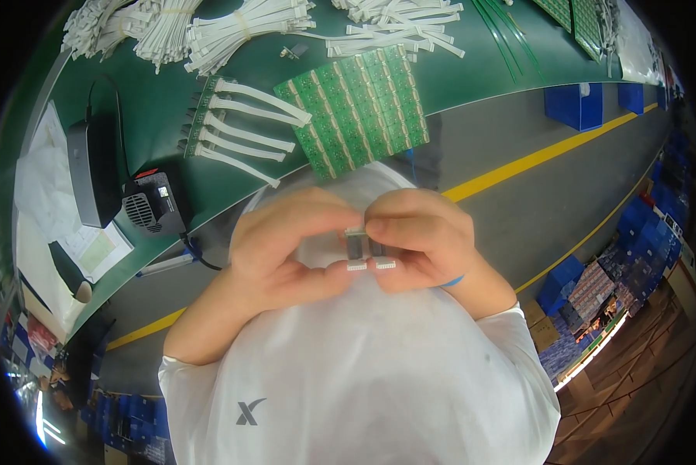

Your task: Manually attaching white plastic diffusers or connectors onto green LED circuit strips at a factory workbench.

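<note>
Close in front of my body, my left hand (297,244) pinches a small grey piece (355,246) between thumb and forefinger. White connectors show at its upper and lower ends. Beside it, my right hand (424,236) grips a similar dark grey piece (377,249), with a white connector (385,264) at its lower end. The two pieces stand side by side with a narrow gap between them. Fingers cover parts of both, so their exact kind is unclear. Just beyond my hands, a green circuit board panel (355,108) overhangs the table edge.
On the green table (247,186) lies a board strip (201,116) with several white cables attached. Bundles of white cables (239,31) and green wires (503,39) lie farther back. A black device (92,174) and a black vented box (152,205) stand left. Blue bins (572,107) are at right.
</note>
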Action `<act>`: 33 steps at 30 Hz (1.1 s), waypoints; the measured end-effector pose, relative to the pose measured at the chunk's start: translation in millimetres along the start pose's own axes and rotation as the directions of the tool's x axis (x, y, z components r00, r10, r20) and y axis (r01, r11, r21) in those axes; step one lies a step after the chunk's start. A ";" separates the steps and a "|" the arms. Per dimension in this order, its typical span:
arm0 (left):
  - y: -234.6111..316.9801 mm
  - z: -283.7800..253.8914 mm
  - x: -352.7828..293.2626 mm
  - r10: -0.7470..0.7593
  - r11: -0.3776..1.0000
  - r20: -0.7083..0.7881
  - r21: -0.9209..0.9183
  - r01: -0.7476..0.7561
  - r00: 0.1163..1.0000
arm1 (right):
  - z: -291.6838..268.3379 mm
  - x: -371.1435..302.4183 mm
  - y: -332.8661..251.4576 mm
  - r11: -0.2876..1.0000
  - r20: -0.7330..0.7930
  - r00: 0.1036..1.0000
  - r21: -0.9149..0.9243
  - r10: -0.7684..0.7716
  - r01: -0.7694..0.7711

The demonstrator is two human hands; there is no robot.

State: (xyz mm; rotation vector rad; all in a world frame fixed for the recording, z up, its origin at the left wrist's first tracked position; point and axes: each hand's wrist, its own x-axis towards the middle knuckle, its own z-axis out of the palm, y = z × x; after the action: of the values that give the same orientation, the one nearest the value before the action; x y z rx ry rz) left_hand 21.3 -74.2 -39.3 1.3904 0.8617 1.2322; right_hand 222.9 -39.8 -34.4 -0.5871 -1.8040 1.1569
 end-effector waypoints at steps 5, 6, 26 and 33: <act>-8.7 -0.5 0.1 0.139 0.990 0.076 0.007 -0.140 0.987 | 0.8 -4.0 -3.0 0.999 0.004 1.000 0.044 0.022 -0.022; -9.8 0.6 0.1 0.169 0.986 0.073 -0.013 -0.168 0.983 | 1.7 -4.9 -2.6 0.999 0.005 1.000 0.045 0.023 -0.023; -12.4 8.4 -8.0 -0.131 0.971 -0.074 -0.210 0.113 0.989 | 6.2 -16.0 4.5 0.879 -0.022 0.923 0.313 0.385 -0.359; -12.0 1.8 -10.5 -0.187 0.972 -0.054 -0.154 0.177 0.981 | -3.7 -4.5 -1.5 0.862 0.088 0.875 0.150 0.476 -0.484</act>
State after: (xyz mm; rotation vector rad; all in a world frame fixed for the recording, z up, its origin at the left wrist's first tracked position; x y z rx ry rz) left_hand 22.2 -82.2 -53.2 1.1300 0.9052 1.1826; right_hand 228.5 -42.1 -34.3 -0.9511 -1.6187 1.6529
